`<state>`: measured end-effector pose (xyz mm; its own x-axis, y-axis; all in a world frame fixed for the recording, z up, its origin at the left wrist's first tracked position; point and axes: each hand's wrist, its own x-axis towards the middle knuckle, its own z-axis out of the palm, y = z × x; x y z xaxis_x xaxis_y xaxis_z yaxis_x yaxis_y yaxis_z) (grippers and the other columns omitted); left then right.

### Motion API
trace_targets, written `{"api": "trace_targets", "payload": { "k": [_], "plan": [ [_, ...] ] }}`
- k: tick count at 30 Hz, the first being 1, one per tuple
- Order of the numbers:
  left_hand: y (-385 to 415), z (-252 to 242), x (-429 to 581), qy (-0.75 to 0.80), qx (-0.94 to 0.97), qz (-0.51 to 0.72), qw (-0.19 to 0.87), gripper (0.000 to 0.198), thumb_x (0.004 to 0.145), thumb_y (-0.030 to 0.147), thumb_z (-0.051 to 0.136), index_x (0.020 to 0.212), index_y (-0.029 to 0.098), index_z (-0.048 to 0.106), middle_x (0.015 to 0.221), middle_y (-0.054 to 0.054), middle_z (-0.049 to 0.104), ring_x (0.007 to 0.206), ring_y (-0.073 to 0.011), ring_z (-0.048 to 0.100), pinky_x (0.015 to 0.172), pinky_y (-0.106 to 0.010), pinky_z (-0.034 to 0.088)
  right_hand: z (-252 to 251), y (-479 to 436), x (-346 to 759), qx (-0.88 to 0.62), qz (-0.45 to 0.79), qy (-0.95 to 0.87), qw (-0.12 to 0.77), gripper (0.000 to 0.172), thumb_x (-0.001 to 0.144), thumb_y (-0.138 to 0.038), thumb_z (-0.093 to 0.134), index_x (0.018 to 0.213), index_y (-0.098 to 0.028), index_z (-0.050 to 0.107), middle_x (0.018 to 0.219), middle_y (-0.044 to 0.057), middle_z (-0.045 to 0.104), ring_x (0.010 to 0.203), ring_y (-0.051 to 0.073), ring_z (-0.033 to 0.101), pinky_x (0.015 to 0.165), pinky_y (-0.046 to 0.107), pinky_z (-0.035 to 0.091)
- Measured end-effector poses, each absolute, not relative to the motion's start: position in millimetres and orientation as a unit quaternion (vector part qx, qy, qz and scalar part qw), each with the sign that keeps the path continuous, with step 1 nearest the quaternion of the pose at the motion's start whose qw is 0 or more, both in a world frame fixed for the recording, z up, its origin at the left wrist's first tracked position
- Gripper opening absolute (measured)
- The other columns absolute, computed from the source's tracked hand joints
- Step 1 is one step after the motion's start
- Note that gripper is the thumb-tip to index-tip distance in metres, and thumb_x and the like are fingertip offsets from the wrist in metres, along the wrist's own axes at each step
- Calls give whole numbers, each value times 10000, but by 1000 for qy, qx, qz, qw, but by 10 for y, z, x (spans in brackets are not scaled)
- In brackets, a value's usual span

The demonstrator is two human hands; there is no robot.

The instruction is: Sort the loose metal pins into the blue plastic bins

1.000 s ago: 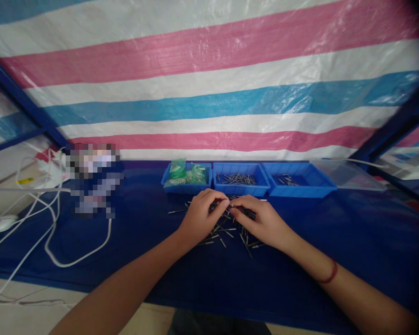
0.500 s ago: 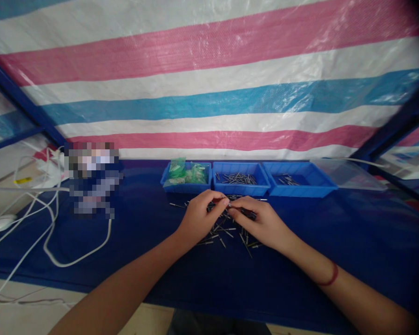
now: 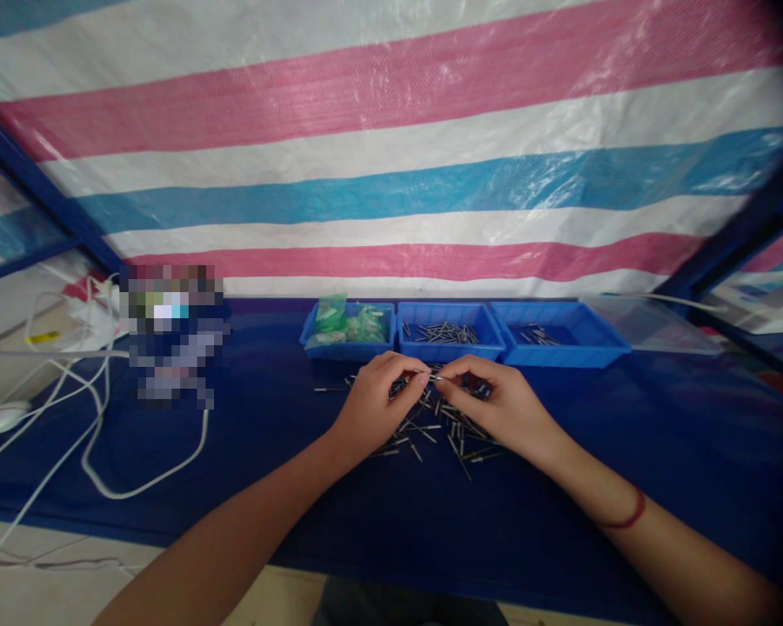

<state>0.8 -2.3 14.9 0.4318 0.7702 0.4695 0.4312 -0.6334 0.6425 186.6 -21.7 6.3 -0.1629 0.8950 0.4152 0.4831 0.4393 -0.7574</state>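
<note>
Between my hands, just over the pile, is a blind rivet (image 3: 433,377), a thin metal pin with a thicker pale part. My left hand (image 3: 379,402) pinches one end between thumb and forefinger. The other end lies in the fingertips of my right hand (image 3: 505,404), also pinched shut. Below both hands a loose pile of similar rivets (image 3: 418,428) spreads over the blue table, partly hidden by my fingers. One lone rivet (image 3: 330,389) lies left of my left hand.
Behind the pile stand three blue bins: the left bin (image 3: 345,352) with green plastic packets (image 3: 331,317), the middle bin (image 3: 453,354) and right bin (image 3: 567,357) with loose rivets. A clear plastic sheet (image 3: 659,326) lies farther right. White cables (image 3: 97,435) run across the table's left side.
My right hand has shifted slightly right and its fingers have drawn back, so more of the rivet shows between my hands. My left hand has barely moved.
</note>
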Motion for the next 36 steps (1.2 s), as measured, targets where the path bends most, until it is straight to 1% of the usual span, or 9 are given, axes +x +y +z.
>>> {"api": "trace_targets", "payload": {
  "k": [4,7,10,13,16,21,25,30,36],
  "plan": [
    [-29,132,6,382,834,352,184,135,898,261,522,913,198,641,923,-41,671,909,-179,588,843,-310,434,138,-213,1940,-464,237,-745,416,212,848,-382,571,796,-200,666,759,23,676,651,155,589,596,279,474],
    [-45,100,2,413,850,300,131,217,897,315,530,1071,223,622,1035,-43,662,1032,-218,530,886,-363,398,191,-175,2064,-485,203,-745,410,237,866,-391,540,777,-205,657,745,22,673,656,163,591,596,283,470],
    [-62,65,-11,426,868,236,96,322,889,394,534,1176,259,588,1145,-47,626,1114,-253,464,892,-412,371,241,-93,2285,-561,103,-706,419,209,858,-378,541,828,-213,667,774,30,682,649,175,588,615,307,460],
    [-69,36,-28,417,886,189,80,317,867,449,552,1117,271,632,1180,-50,606,1145,-276,427,877,-441,351,271,3,2563,-649,4,-649,397,186,840,-345,560,810,-197,670,767,57,687,647,193,602,646,334,447],
    [-70,20,-36,406,894,175,72,240,866,419,567,1033,278,666,1157,-37,613,1145,-269,422,865,-435,338,243,76,2817,-711,-71,-619,326,188,819,-330,577,800,-173,678,735,99,682,680,245,622,628,360,422],
    [-80,29,-32,402,897,174,63,163,894,345,548,941,270,684,1119,-24,630,1120,-247,435,864,-415,319,140,110,2994,-753,-134,-614,194,323,827,-459,531,804,-187,704,664,146,645,614,310,585,523,381,334],
    [-80,39,-25,397,898,178,64,165,905,340,538,925,268,685,1096,-18,643,1094,-238,456,855,-403,312,149,93,2864,-729,-166,-622,233,288,837,-424,528,796,-191,693,735,142,671,682,303,596,544,370,355],
    [-60,41,-21,406,887,209,74,182,928,339,499,957,260,660,1060,-9,659,1043,-216,499,837,-375,325,182,34,2544,-612,-167,-714,297,208,845,-335,542,789,-183,672,859,109,694,868,297,592,745,420,430],
    [-53,76,-6,415,864,262,112,169,938,310,480,990,243,626,1011,-4,676,958,-184,558,824,-336,357,161,-114,2121,-438,-3,-833,337,175,861,-311,564,961,-197,651,936,87,684,899,254,597,825,417,465]
  ]
}}
